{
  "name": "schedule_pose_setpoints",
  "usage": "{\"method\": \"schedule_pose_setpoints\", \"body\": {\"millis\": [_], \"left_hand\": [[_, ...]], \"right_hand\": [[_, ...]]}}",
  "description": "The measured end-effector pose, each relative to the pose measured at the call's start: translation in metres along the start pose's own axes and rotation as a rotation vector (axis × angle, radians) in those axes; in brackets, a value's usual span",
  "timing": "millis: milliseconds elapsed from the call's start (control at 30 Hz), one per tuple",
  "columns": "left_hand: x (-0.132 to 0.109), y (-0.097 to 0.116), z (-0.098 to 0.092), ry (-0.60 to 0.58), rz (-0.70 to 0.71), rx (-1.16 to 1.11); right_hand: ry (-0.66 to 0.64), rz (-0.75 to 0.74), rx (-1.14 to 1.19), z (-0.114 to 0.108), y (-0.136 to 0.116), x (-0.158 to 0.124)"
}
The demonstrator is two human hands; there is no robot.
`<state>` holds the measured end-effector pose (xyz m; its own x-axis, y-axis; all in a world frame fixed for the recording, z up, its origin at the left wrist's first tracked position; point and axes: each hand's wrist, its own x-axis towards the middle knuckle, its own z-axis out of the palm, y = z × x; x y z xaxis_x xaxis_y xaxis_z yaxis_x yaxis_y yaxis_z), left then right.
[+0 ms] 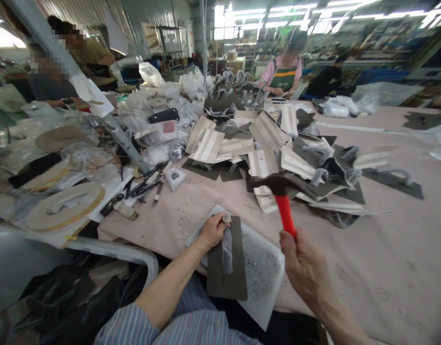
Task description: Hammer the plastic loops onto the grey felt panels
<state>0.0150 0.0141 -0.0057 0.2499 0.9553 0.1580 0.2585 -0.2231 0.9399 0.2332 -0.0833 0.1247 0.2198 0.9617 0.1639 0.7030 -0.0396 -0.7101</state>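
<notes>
My right hand (pixel 306 261) grips a claw hammer (pixel 286 211) by its red handle, with the dark head raised over the table. My left hand (pixel 212 232) is closed around a short metal tool with a round top (pixel 226 218), held upright near the far end of a flat dark grey panel (pixel 215 270). A strip wrapped in clear plastic (pixel 227 251), apparently a strap handle, runs along the panel. Beneath the panel lies a worn, speckled pale slab (pixel 265 258). The lower end of the metal tool is hidden by my fingers.
A heap of beige and grey panels (pixel 266 132) with plastic-wrapped straps lies ahead. To the left are hand tools (pixel 146 184), a tape roll (pixel 65 206), plastic bags (pixel 166 96) and a slanted metal post (pixel 123 136). A person in a green apron (pixel 283 79) works across the table.
</notes>
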Motion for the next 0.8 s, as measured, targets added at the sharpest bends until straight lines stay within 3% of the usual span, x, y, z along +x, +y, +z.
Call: {"method": "schedule_pose_setpoints", "body": {"millis": [67, 133, 200, 267, 367, 400, 433, 467, 533, 600, 667, 800], "left_hand": [[-0.001, 0.001, -0.001, 0.004, 0.004, 0.026], [-0.002, 0.002, -0.001, 0.004, 0.001, 0.036], [-0.003, 0.003, -0.001, -0.003, -0.003, 0.020], [-0.003, 0.003, -0.002, -0.013, 0.002, 0.000], [-0.002, 0.003, -0.002, -0.015, 0.008, 0.014], [-0.001, 0.004, -0.002, -0.015, 0.007, 0.023], [-0.001, 0.004, -0.002, -0.017, 0.003, 0.034], [-0.001, 0.005, -0.002, -0.024, 0.001, 0.048], [-0.002, 0.006, -0.002, -0.050, 0.006, 0.077], [-0.002, 0.008, -0.003, -0.061, 0.012, 0.092], [-0.002, 0.009, -0.003, -0.046, 0.009, 0.080], [0.000, 0.008, -0.004, -0.036, -0.014, 0.036]], "right_hand": [[-0.102, -0.182, -0.212, 0.009, -0.004, 0.000], [-0.248, -0.268, -0.350, 0.012, -0.007, 0.004], [-0.259, -0.319, -0.404, 0.003, -0.016, 0.011], [-0.085, -0.356, -0.359, -0.013, -0.032, 0.017], [0.315, -0.273, -0.249, -0.026, -0.051, 0.017], [0.388, -0.251, -0.231, -0.024, -0.050, 0.014], [0.383, -0.253, -0.237, -0.018, -0.045, 0.010], [0.298, -0.274, -0.265, -0.010, -0.036, 0.006], [-0.014, -0.311, -0.364, 0.008, -0.012, -0.001], [-0.279, -0.253, -0.467, 0.019, 0.012, -0.006], [-0.340, -0.139, -0.516, 0.020, 0.028, -0.006], [-0.240, -0.061, -0.419, 0.004, 0.024, -0.004]]}}
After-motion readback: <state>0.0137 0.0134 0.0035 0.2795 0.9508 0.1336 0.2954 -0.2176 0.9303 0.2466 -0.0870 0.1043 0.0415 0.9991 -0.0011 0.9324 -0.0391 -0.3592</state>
